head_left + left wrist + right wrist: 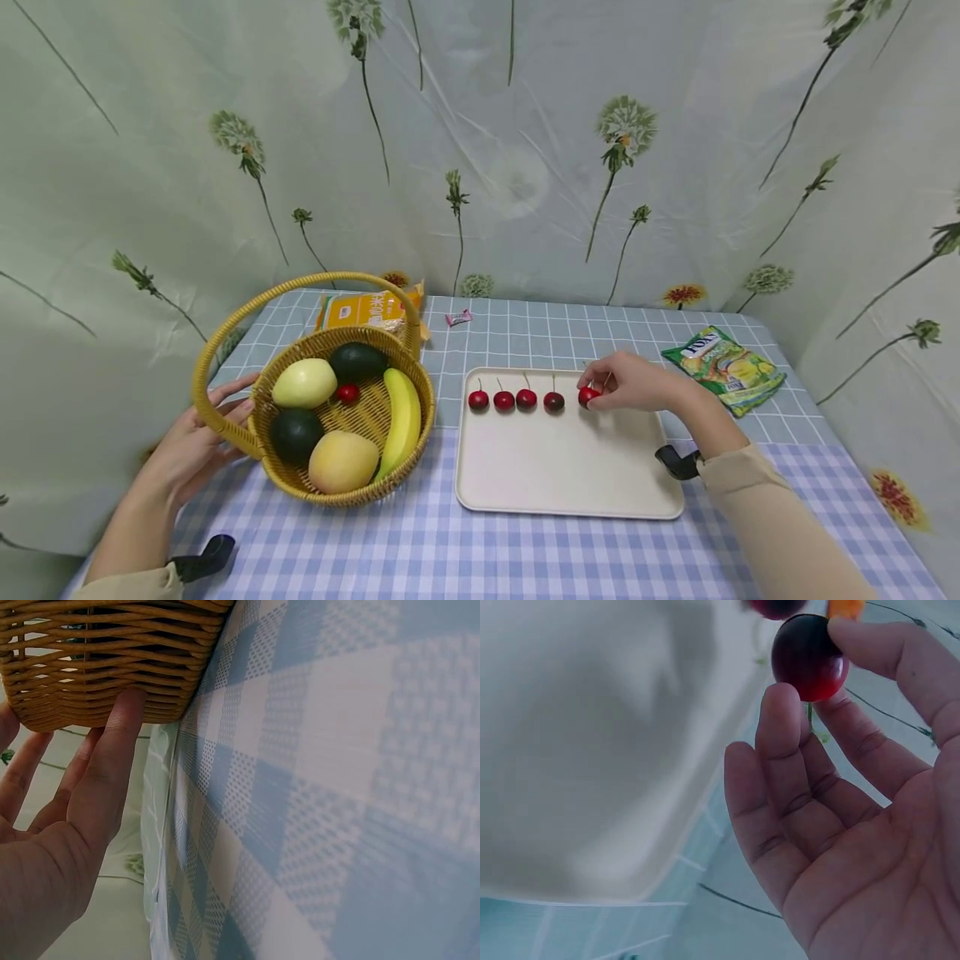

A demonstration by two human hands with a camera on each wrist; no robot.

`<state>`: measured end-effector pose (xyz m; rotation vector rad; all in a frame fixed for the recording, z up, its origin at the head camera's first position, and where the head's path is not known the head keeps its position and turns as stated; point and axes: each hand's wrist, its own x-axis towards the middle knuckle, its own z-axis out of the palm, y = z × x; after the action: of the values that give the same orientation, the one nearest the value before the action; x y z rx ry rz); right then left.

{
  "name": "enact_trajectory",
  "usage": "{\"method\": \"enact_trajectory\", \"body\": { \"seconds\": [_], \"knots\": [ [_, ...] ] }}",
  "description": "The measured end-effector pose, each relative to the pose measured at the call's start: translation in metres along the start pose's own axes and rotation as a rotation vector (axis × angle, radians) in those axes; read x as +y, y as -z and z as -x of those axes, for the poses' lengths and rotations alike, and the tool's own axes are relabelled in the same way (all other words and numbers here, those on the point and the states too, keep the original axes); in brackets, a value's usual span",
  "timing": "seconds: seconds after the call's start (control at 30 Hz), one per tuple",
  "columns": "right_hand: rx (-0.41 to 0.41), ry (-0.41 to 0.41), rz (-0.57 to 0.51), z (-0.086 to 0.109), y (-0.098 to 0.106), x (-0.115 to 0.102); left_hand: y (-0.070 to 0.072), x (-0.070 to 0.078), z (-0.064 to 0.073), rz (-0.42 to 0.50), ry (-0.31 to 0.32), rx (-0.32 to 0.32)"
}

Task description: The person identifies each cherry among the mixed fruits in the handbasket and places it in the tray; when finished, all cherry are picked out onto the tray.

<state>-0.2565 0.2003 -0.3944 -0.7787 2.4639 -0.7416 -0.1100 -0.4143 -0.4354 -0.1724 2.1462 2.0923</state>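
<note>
My right hand [626,382] pinches a dark red cherry [810,658] between thumb and fingers at the right end of a row. Several stemmed cherries [527,399] make up that row along the far side of a beige rectangular tray [562,467]. Against the outer left side of a yellow wicker basket [341,498], near its handle base, my left hand [197,446] rests with fingers extended. The left wrist view shows those fingertips touching the weave. Inside the basket lies a red cherry [347,393], among larger fruit.
The basket also holds a banana [402,417], a peach-like fruit [343,461], a pale green fruit [304,383] and two dark green ones. Behind it lies an orange package [367,310]. A pink-wrapped candy [458,317] and a green FOX'S bag [726,367] lie farther back.
</note>
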Motion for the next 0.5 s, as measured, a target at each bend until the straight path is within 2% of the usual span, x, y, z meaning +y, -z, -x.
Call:
{"method": "enact_trajectory", "body": {
  "seconds": [0.17,0.5],
  "knots": [
    [-0.014,-0.027,0.0,-0.001,-0.0081,0.0095,-0.0005,-0.0001,0.0,-0.004,0.007,0.004],
    [-0.025,-0.031,0.012,-0.0013,-0.0109,0.01,0.0,0.0004,-0.0006,0.002,0.001,0.006]
  ]
}}
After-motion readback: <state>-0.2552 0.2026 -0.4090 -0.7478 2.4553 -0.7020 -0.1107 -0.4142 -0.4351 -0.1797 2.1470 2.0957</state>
